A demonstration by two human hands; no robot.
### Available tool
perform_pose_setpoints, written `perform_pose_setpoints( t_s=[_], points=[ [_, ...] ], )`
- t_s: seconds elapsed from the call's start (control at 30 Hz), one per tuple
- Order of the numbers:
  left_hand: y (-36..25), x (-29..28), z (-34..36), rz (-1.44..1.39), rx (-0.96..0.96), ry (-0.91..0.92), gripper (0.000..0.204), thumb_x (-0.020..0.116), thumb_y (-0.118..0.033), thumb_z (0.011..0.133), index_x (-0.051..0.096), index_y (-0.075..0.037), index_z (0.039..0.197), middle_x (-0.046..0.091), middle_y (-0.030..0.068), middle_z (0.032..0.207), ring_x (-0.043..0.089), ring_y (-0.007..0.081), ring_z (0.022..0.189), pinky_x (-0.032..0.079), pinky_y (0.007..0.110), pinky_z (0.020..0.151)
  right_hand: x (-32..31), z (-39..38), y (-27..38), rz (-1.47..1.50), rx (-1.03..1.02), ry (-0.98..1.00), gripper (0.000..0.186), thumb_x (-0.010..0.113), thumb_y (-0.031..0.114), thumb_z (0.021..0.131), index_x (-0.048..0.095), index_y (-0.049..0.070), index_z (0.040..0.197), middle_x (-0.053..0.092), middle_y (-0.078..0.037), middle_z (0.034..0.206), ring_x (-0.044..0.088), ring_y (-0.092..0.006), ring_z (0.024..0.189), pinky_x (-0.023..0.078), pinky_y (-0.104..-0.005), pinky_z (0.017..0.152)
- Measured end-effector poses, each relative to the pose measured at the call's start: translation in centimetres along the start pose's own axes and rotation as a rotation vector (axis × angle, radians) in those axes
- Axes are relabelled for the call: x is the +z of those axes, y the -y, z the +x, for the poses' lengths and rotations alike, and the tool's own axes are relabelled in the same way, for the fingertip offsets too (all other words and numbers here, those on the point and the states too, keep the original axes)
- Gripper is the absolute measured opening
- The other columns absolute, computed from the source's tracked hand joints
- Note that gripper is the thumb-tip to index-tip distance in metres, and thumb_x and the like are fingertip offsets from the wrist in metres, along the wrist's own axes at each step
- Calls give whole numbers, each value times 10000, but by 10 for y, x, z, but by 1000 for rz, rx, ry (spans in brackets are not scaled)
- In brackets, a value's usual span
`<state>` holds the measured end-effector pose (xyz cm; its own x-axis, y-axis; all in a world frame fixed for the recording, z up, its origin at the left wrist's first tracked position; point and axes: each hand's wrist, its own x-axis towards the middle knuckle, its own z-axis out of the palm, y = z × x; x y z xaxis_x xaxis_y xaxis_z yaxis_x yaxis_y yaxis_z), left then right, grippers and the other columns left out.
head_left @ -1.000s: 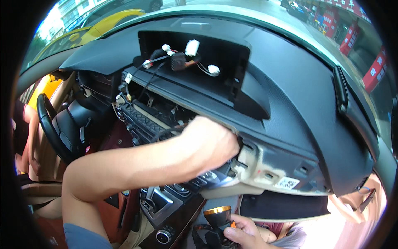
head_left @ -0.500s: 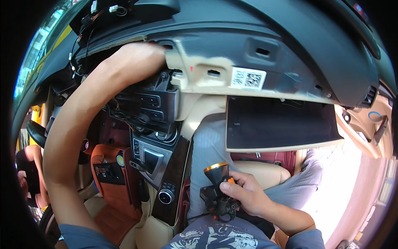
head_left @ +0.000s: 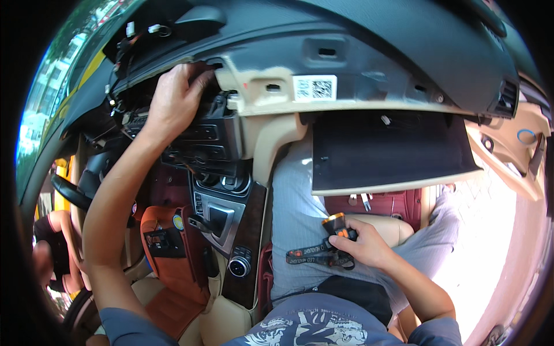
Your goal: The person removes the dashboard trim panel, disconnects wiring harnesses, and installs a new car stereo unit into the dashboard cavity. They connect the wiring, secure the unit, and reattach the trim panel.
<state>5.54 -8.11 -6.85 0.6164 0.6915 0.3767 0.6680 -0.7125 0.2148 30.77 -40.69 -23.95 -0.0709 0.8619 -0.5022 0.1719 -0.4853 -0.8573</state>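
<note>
My left hand (head_left: 178, 98) reaches into the open middle of the dashboard (head_left: 369, 63), above the centre control unit (head_left: 205, 135). Its fingers are bent and the thumb lies close to them, beside the opening's right edge. The fingertips are in shadow, and what they hold, if anything, cannot be made out. Over my lap, my right hand (head_left: 369, 245) is closed around a black headlamp (head_left: 336, 228) with an orange-gold rim and orange buttons. The headlamp's strap (head_left: 309, 254) hangs in a loop over my grey trouser leg.
The glove box (head_left: 392, 153) hangs open above my knees. The gear lever (head_left: 201, 224) and a round control knob (head_left: 239, 266) sit on the centre console. Loose connectors (head_left: 157, 29) lie on the dashboard top. Another person (head_left: 55, 248) is outside at the left.
My left hand has drawn back a little, so its knuckles and thumb show. The headlamp has moved right and turned, with its strap now spread. The view has shifted slightly.
</note>
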Motion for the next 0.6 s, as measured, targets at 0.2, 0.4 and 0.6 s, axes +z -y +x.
perform_pose_setpoints(
  t_s=[0.2, 0.4, 0.6],
  points=[
    [19, -9, -23, -48, 29, -211, 62, 707, -54, 928, 699, -17, 977, 714, 150, 866, 713, 290, 793, 549, 347, 711, -30, 14, -28, -353, 84, -151, 507, 779, 434, 850, 685, -38, 1010, 726, -207, 830, 735, -321, 806, 566, -413, 761],
    [39, -14, -24, -12, -64, -198, 91, 708, -90, 911, 740, -28, 970, 724, 168, 866, 710, 342, 833, 559, 412, 746, -65, 66, -74, -607, 157, -198, 604, 765, 386, 809, 647, -44, 1216, 727, -290, 1019, 714, -428, 1022, 556, -478, 925],
    [44, -24, -20, -127, -313, -2, 192, 748, -172, 902, 781, -21, 1015, 763, 158, 906, 735, 264, 834, 562, 348, 807, -79, 122, -132, -784, 249, -126, 697, 760, 384, 816, 575, 11, 1375, 618, -279, 1353, 603, -402, 1264, 486, -424, 1076]
  ],
)
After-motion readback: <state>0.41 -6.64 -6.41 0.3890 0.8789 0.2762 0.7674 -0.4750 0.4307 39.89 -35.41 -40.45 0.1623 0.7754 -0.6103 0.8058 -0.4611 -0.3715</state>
